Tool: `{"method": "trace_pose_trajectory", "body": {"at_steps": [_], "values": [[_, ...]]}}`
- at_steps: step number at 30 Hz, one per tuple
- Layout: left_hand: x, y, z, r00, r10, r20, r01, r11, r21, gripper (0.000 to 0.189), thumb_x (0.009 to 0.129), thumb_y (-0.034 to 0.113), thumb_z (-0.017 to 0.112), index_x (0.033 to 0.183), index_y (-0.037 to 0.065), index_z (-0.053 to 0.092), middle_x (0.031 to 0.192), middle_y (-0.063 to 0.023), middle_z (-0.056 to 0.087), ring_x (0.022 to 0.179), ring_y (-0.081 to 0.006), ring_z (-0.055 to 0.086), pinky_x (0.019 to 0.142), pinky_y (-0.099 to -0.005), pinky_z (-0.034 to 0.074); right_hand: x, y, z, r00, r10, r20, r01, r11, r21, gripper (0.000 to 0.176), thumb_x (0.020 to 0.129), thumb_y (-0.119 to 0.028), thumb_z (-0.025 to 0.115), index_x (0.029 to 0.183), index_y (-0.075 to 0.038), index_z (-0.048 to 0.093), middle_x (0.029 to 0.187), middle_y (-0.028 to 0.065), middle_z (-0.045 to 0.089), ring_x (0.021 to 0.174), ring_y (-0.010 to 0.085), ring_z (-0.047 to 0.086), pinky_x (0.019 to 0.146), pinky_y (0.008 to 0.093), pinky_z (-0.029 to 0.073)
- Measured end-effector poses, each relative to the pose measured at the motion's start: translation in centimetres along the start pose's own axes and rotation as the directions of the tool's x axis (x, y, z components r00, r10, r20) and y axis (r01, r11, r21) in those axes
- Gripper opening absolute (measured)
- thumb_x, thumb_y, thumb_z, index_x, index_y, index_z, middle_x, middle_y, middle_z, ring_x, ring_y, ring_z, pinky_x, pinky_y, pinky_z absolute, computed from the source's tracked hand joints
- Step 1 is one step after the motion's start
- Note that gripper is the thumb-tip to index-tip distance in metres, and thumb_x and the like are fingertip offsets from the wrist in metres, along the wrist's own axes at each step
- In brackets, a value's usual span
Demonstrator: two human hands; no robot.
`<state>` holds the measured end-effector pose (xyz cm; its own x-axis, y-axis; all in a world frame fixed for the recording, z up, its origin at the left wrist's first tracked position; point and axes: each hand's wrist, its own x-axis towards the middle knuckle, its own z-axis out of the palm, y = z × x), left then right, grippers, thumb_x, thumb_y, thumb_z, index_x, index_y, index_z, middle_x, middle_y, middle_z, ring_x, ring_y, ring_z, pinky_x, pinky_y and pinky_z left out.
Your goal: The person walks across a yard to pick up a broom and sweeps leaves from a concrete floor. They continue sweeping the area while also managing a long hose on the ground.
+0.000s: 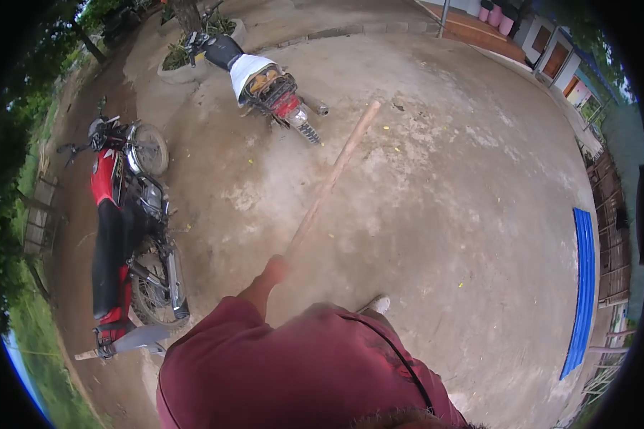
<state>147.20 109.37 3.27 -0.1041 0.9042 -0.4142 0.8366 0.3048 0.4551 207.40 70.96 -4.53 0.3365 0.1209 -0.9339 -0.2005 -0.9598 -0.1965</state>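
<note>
My left hand (pixel 274 269) is closed around the lower end of a long, light-brown wooden pole (pixel 335 175). The arm reaches forward from a maroon sleeve, and the pole slants up and to the right over the concrete, its far end near the parked motorcycle's rear wheel. Slight blur softens the fingers. My right hand does not show; the maroon shirt (pixel 293 368) fills the bottom of the view. One light-coloured shoe (pixel 379 304) peeks out beyond the shirt.
A red and black motorcycle (pixel 109 250) stands at left, with a flat grey blade (pixel 139 339) by its tail. Another motorcycle (pixel 283 100) with a white cover stands ahead near a tree planter (pixel 179 71). Blue corrugated sheeting (pixel 581 286) lies along the right edge.
</note>
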Motion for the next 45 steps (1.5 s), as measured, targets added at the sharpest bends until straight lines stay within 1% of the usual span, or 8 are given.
{"method": "trace_pose_trajectory", "body": {"at_steps": [11, 13, 19, 24, 31, 37, 40, 45], "values": [[15.8, 20.6, 3.3, 0.945, -0.302, 0.127, 0.325, 0.916, -0.237, 0.056, 0.073, 0.030, 0.078, 0.105, -0.014, 0.064, 0.103, -0.0324, 0.069, 0.102, -0.0404, 0.069, 0.086, -0.0438, 0.055, 0.6, -68.8, -11.1, 0.621, -0.781, -0.073, 0.777, 0.625, -0.072, 0.019, 0.101, -0.017, 0.055, 0.114, -0.006, 0.063, 0.077, 0.0032, 0.062, 0.068, 0.0120, 0.061, 0.058, 0.0244, 0.046], [20.7, 21.1, 5.6, 0.945, -0.296, 0.137, 0.319, 0.926, -0.203, 0.053, 0.073, 0.029, 0.077, 0.102, -0.014, 0.065, 0.100, -0.0313, 0.069, 0.098, -0.0389, 0.070, 0.083, -0.0433, 0.056, 0.6, -73.9, -10.5, 0.567, -0.824, -0.027, 0.817, 0.566, -0.109, 0.019, 0.102, -0.017, 0.055, 0.115, -0.006, 0.063, 0.078, 0.0029, 0.062, 0.071, 0.0118, 0.061, 0.061, 0.0244, 0.047], [38.5, 29.7, 1.0, 0.908, -0.216, 0.359, 0.336, 0.887, -0.316, 0.035, 0.077, 0.024, 0.076, 0.071, -0.009, 0.066, 0.058, -0.0201, 0.063, 0.046, -0.0260, 0.063, 0.047, -0.0381, 0.050, 7.2, -70.4, -8.4, 0.942, -0.334, -0.040, 0.330, 0.940, -0.090, 0.019, 0.096, -0.013, 0.059, 0.113, -0.004, 0.063, 0.079, 0.0139, 0.067, 0.065, 0.0213, 0.066, 0.054, 0.0332, 0.053], [53.6, 39.0, -6.4, 0.900, -0.240, 0.364, 0.366, 0.869, -0.332, 0.029, 0.081, 0.023, 0.070, 0.077, -0.005, 0.068, 0.065, -0.0141, 0.067, 0.056, -0.0240, 0.069, 0.053, -0.0368, 0.055, 10.6, -68.2, -8.2, 0.981, -0.082, 0.178, 0.148, 0.907, -0.394, 0.017, 0.094, -0.011, 0.062, 0.109, -0.004, 0.064, 0.078, 0.0149, 0.068, 0.063, 0.0238, 0.067, 0.053, 0.0360, 0.053], [71.7, 45.3, -8.7, 0.909, -0.377, 0.179, 0.415, 0.864, -0.286, 0.038, 0.077, 0.028, 0.076, 0.086, -0.008, 0.069, 0.078, -0.0210, 0.071, 0.073, -0.0298, 0.073, 0.071, -0.0393, 0.058, 18.2, -87.4, -7.3, 0.980, 0.031, 0.195, 0.047, 0.924, -0.379, 0.017, 0.094, -0.013, 0.063, 0.108, -0.005, 0.065, 0.078, 0.0135, 0.068, 0.063, 0.0241, 0.066, 0.053, 0.0376, 0.053], [84.7, 54.7, -13.1, 0.919, -0.364, 0.152, 0.394, 0.873, -0.289, 0.050, 0.073, 0.029, 0.079, 0.099, -0.012, 0.067, 0.090, -0.0269, 0.071, 0.090, -0.0360, 0.072, 0.077, -0.0417, 0.057, 26.2, -123.3, -8.2, 0.994, -0.107, 0.019, 0.108, 0.944, -0.311, 0.016, 0.094, -0.015, 0.064, 0.108, -0.007, 0.065, 0.077, 0.0122, 0.068, 0.062, 0.0243, 0.066, 0.053, 0.0389, 0.052], [87.2, 62.3, -19.2, 0.892, -0.385, 0.237, 0.445, 0.837, -0.319, 0.054, 0.073, 0.028, 0.079, 0.106, -0.013, 0.065, 0.097, -0.0295, 0.071, 0.096, -0.0369, 0.071, 0.083, -0.0424, 0.056, 25.9, -148.2, -5.5, 0.796, -0.603, 0.053, 0.585, 0.745, -0.321, 0.017, 0.091, -0.014, 0.062, 0.106, -0.005, 0.065, 0.072, 0.0096, 0.065, 0.057, 0.0178, 0.062, 0.047, 0.0303, 0.047], [96.2, 61.8, -19.2, 0.896, -0.414, 0.163, 0.445, 0.838, -0.317, 0.055, 0.073, 0.030, 0.079, 0.107, -0.012, 0.066, 0.100, -0.0296, 0.071, 0.100, -0.0384, 0.071, 0.084, -0.0425, 0.056, 14.9, -180.9, 5.8, 0.474, -0.861, 0.183, 0.842, 0.383, -0.379, 0.016, 0.098, -0.016, 0.058, 0.109, -0.006, 0.066, 0.079, 0.0053, 0.066, 0.068, 0.0130, 0.063, 0.059, 0.0273, 0.049]]}}
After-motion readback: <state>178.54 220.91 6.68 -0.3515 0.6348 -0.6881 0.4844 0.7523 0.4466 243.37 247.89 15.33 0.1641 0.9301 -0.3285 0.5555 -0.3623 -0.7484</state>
